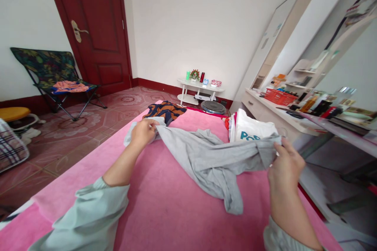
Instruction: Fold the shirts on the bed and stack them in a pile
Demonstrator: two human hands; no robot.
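A crumpled grey shirt (203,157) stretches between my two hands over the pink bedspread (176,219). My left hand (143,131) pinches one end of it, fingers closed. The other end is gripped in my right hand (285,164), also closed. Between them the cloth sags, and a sleeve-like piece hangs down toward the bed. Behind my left hand lies a light grey piece of cloth; whether it joins the shirt I cannot tell. A stack of clothes with a white printed garment (250,125) on top sits just beyond my right hand.
An orange and dark patterned garment (167,111) lies at the bed's far edge. On the right stands a dressing table (265,104) with a red basket (279,97) and several bottles. A folding chair (55,68) holds clothes at left. A low white table (200,84) is by the wall.
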